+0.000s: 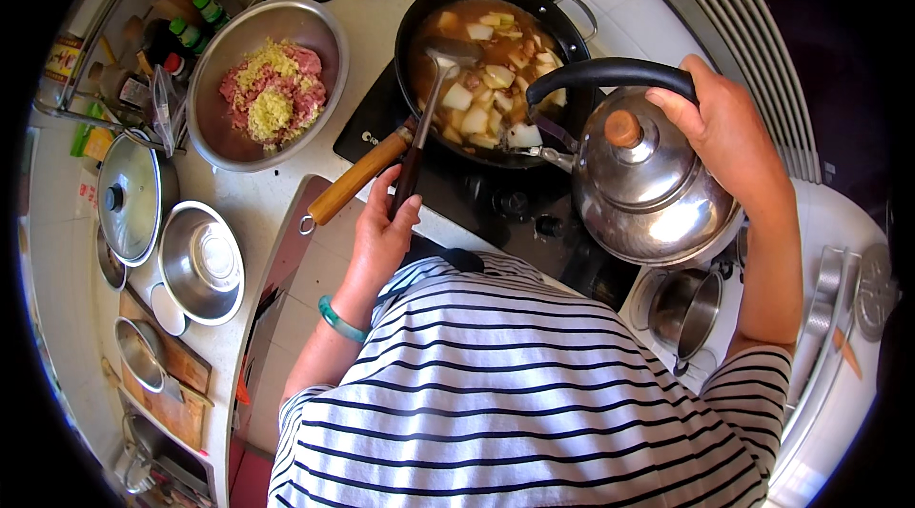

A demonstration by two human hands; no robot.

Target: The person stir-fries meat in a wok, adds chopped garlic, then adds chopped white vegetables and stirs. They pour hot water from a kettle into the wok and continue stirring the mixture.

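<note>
My right hand [710, 122] grips the black arched handle of a shiny steel kettle [658, 193] with a wooden lid knob. The kettle hangs tilted beside a dark wok [407, 27], its spout at the wok's near right rim; whether water flows I cannot tell. Pale chunks [498, 76] lie in brown broth inside the wok. My left hand [379, 236], a green bangle at its wrist, is closed round the dark handle of a metal spatula [448, 52], whose blade rests in the broth. The wok's wooden handle [357, 179] sticks out just beside those fingers.
The wok stands on a black cooktop [515, 208]. To its left, a large steel bowl [202, 112] holds pink minced meat [276, 89] with a chopped yellowish topping. A lidded pot [129, 198], a steel bowl [202, 260] and cutting boards [186, 413] line the left counter. A small pot [686, 313] sits at right.
</note>
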